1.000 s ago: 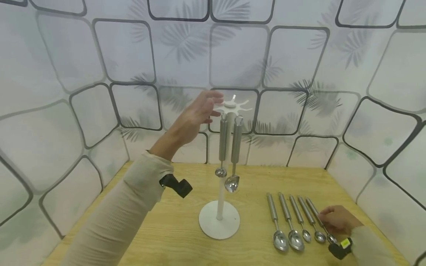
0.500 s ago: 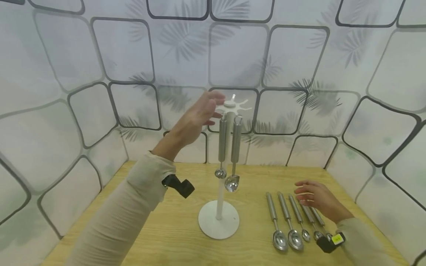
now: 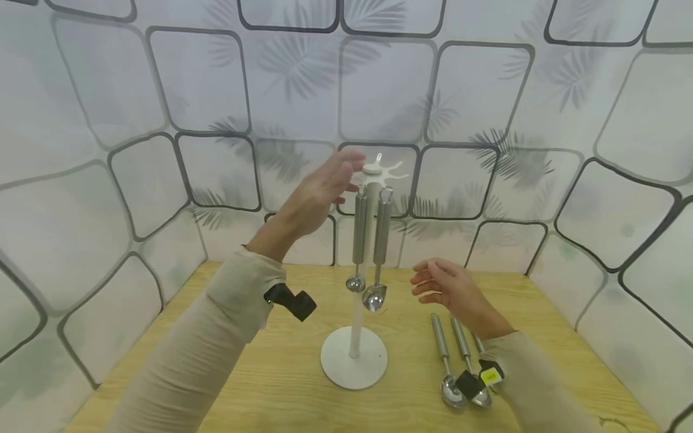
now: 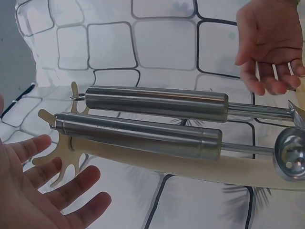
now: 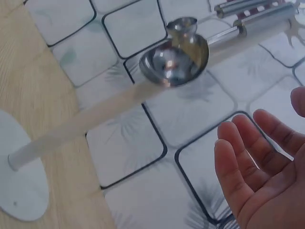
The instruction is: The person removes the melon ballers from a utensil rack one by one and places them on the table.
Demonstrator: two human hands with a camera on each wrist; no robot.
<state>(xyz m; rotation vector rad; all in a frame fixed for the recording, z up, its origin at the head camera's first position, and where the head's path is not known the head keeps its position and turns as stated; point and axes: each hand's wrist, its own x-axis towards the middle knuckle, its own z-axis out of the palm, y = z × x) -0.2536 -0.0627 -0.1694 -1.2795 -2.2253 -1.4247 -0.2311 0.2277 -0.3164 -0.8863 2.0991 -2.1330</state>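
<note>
A white utensil stand [image 3: 354, 367] has hooked arms at its top [image 3: 372, 170]. Two steel utensils hang from the hooks by their end rings: a small scoop [image 3: 359, 234] and a ladle with a pointed lip [image 3: 382, 234]. My left hand [image 3: 319, 192] is raised at the left of the hooks, its spread fingers close to the hook arms [image 4: 59, 157] and holding nothing. To the right of the hanging ladle, my right hand [image 3: 452, 291] is in the air over the table, fingers loosely bent, palm bare in the right wrist view.
Several steel spoons lie on the wooden table at right, among them one spoon [image 3: 441, 343] and another spoon [image 3: 461, 343]; my right arm covers the others. Patterned cloth walls [image 3: 292, 108] enclose the table at the back and sides.
My right hand has lifted off the rightmost spoon on the table and moved left and up toward the stand. My left hand has stayed beside the hooks.
</note>
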